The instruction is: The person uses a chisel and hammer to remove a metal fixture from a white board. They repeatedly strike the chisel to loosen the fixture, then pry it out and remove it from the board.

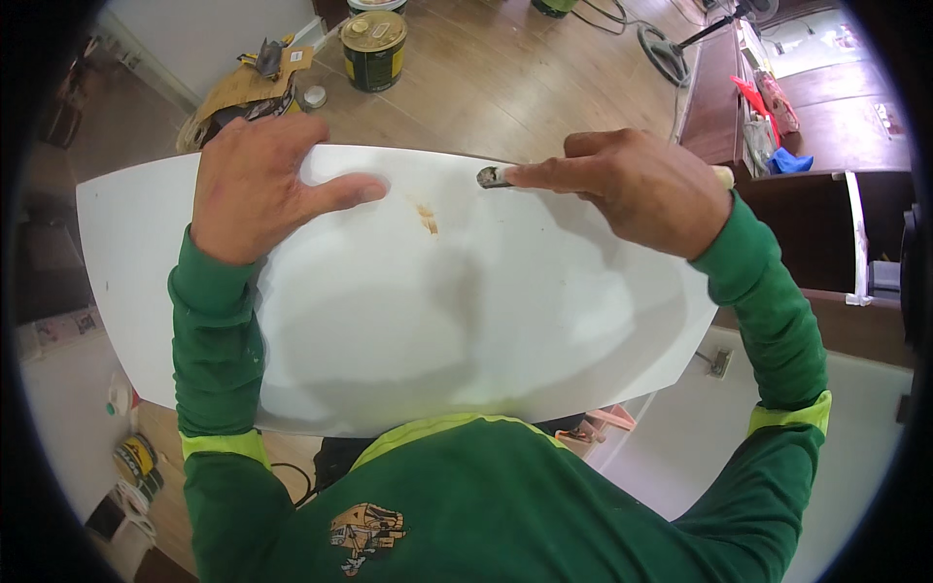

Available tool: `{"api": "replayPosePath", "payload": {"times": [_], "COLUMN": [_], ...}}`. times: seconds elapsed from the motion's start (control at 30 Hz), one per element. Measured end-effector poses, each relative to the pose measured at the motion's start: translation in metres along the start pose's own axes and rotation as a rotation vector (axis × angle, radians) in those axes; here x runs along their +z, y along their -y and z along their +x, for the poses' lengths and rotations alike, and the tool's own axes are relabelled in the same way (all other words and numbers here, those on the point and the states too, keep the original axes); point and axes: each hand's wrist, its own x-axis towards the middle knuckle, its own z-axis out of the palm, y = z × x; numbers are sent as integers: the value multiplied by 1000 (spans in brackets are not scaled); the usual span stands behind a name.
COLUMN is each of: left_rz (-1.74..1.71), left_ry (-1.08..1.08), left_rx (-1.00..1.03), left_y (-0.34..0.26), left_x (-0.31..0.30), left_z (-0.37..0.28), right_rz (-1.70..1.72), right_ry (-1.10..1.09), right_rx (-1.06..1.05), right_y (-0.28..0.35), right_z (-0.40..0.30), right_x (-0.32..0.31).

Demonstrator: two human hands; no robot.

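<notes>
A large white panel (379, 291) lies across in front of me, with a brown smear or damaged patch (428, 218) near its far edge. My left hand (255, 182) rests on the panel's far left part, thumb stretched along the surface and the fingers over the far edge. On the right, my right hand (634, 182) grips a small hand tool (496, 176) with a rounded, dirty metal tip, which points left, above or against the panel; its exact kind is unclear. A pale handle end (724, 176) shows behind the right wrist.
Beyond the panel, a lidded bucket (374, 55) stands on the wood-look floor, beside cardboard (248, 91) with tools on it. A round fan base (663, 57) is at the far right, near dark brown furniture (794, 226). Another container (136, 458) stands at lower left.
</notes>
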Motion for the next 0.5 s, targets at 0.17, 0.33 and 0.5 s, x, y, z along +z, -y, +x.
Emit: {"api": "replayPosePath", "payload": {"times": [0.17,0.33,0.5], "left_rz": [38,-20,-22], "left_ry": [-20,2,-37], "left_rx": [25,-1,25], "left_y": [-1,3,2], "left_x": [0,0,1], "left_z": [1,1,1], "right_rz": [-1,-31,-41], "right_ry": [107,92,91], "right_rx": [1,24,6], "right_y": [-2,3,-3], "right_z": [9,12,14], "right_x": [-16,-17,-13]}}
